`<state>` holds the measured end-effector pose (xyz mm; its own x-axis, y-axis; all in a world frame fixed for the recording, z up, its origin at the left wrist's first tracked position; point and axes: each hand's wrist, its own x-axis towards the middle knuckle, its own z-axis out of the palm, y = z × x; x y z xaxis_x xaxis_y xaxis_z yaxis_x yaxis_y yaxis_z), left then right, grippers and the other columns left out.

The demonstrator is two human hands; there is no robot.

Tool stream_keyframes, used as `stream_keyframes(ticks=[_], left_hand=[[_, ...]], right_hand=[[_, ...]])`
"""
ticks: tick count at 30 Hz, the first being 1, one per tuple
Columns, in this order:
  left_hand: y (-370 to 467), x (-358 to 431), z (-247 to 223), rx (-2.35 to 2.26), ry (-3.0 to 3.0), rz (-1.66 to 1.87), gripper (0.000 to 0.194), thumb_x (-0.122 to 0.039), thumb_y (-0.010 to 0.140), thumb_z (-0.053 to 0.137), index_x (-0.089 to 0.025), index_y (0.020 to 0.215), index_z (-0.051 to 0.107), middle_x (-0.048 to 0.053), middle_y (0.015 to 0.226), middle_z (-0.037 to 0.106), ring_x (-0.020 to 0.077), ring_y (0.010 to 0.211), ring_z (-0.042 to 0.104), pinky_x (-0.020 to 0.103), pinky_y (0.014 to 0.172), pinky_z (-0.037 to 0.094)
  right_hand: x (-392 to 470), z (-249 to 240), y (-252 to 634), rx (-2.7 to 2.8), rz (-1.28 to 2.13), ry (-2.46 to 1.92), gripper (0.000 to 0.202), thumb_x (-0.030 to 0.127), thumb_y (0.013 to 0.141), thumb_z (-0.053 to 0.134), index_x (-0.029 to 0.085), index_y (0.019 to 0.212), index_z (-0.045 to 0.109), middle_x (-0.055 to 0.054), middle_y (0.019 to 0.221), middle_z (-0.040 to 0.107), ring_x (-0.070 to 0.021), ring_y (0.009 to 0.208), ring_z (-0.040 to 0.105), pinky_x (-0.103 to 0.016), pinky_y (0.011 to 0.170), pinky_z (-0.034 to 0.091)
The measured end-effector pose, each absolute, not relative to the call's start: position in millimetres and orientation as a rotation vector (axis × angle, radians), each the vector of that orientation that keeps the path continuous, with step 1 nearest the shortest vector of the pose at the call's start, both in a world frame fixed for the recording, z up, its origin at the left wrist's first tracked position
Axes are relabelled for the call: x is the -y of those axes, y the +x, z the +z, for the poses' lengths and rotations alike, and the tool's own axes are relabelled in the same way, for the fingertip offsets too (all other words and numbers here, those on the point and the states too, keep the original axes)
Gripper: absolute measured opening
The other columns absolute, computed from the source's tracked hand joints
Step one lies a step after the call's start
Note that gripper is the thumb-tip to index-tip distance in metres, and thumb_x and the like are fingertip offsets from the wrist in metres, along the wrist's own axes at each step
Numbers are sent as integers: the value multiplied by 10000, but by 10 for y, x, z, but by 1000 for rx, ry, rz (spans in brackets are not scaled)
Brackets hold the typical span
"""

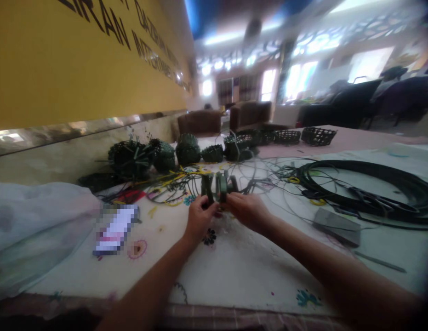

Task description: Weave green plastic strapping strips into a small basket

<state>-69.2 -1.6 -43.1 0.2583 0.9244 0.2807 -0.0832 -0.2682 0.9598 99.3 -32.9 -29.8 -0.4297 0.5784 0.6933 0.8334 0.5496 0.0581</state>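
Both my hands meet over the middle of a white flowered tablecloth [241, 271]. My left hand [200, 211] has its fingers closed on the left side of a small dark green woven basket [219, 186], with the thumb toward my right hand. On the basket's right side, my right hand [244, 207] is closed as well, its fingertips at the lower part of the strips. Wide green strips stand up above my fingers. The far side and bottom of the piece are hidden, and its weave is blurred.
Several dark green woven baskets [188, 149] line the back of the table. A big coil of dark green strapping [382, 168] lies at right, near a grey block [338, 226]. Loose thin strips spread behind my hands. Plastic sheeting [37, 230] covers the left side beside a pixelated object [117, 230].
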Motion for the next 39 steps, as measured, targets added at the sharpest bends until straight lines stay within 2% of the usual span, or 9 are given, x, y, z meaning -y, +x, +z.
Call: stream_keyframes(ticks=[8,15,21,26,28,31,33,37,39], left_hand=[[-721,-32,-450,-819,1467,1228,217,-325,726,692,-119,780,649,24,731,610,146,612,629,277,575,556],[-716,-22,-447,-780,1528,1218,204,-318,719,708,-122,714,648,21,771,563,138,622,610,291,569,581],[-715,-10,-465,-758,1624,1243,192,-314,761,682,-127,723,660,24,854,487,136,673,591,309,584,599],[-725,-5,-487,-839,1800,1252,139,-266,796,646,-153,717,663,21,843,478,135,697,575,263,592,554],[-727,7,-480,-873,1866,1260,125,-242,794,642,-162,700,659,20,837,491,133,708,569,243,606,520],[-727,27,-464,-898,1925,1257,145,-227,796,631,-166,664,643,15,806,501,132,711,551,229,613,472],[-728,34,-462,-918,1977,1251,179,-222,794,628,-165,624,618,10,773,497,135,713,535,231,630,445],[-735,32,-480,-951,2093,1213,182,-221,791,629,-169,617,615,7,745,494,143,717,513,244,659,410],[-739,27,-489,-963,2112,1196,168,-228,796,626,-170,639,630,11,758,505,146,725,512,249,672,408]], right_hand=[[404,-151,990,2270,-461,-1358,229,323,950,535,206,1131,611,-25,842,707,-132,590,602,-265,475,179],[463,-7,978,2354,-400,-1621,421,409,902,601,291,1299,526,-4,670,715,-181,560,642,-265,477,166],[573,5,905,2343,-679,-1671,434,339,963,496,195,1372,474,-79,841,721,-173,547,630,-305,456,127],[603,19,889,2194,-708,-1797,574,458,900,567,235,1410,429,-64,800,718,-168,509,615,-291,444,134],[604,58,919,2150,-642,-1802,584,488,864,604,261,1382,456,-45,784,727,-173,530,623,-278,454,147],[589,112,998,2019,-620,-1792,295,401,923,531,266,1169,623,-31,735,722,-169,572,629,-272,478,168],[564,127,1058,1938,-643,-1812,253,356,957,459,246,1045,668,-34,649,690,-165,549,607,-271,485,168],[515,134,1140,1996,-631,-1841,301,308,946,455,275,1210,597,-17,564,640,-156,472,537,-268,483,144],[515,148,1153,2034,-627,-1855,274,295,940,457,283,1162,617,-14,587,648,-148,460,515,-271,483,133]])
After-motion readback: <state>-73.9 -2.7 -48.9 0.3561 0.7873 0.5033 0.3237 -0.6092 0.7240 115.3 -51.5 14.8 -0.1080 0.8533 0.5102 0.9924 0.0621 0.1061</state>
